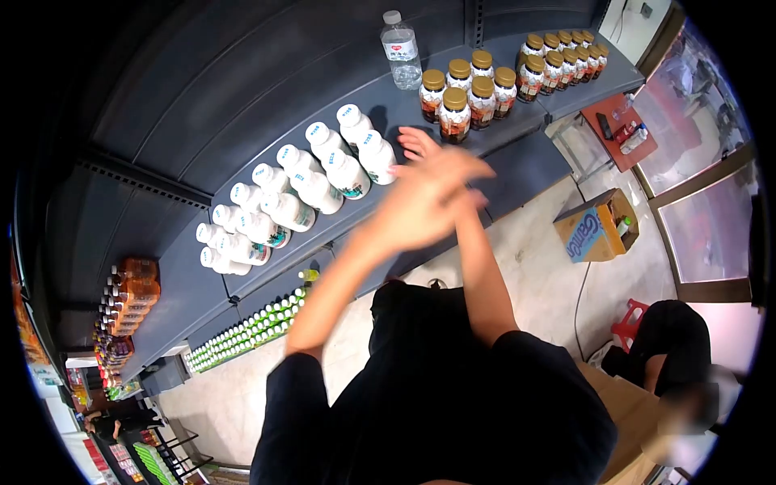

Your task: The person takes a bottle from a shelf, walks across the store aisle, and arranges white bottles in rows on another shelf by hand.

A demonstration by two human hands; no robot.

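Note:
My left hand (436,190) is smeared by motion, with its fingers stretched out to the right. It crosses over my right hand (418,144) and partly hides it. The visible fingers of my right hand are spread and point left, close to the end white bottle (377,158); whether they touch it cannot be made out. Nothing shows held in either hand. Several white bottles with white caps stand in rows on the grey shelf (323,250). Just beyond my hands are brown jars (454,117) with gold lids and a clear water bottle (402,52).
More gold-lidded bottles (531,78) stand farther right, orange drinks (133,295) far left. Green-and-white bottles (250,331) line a lower level. On the floor at right are a cardboard box (594,230) and red stool (626,323), with a person (675,335) beside it.

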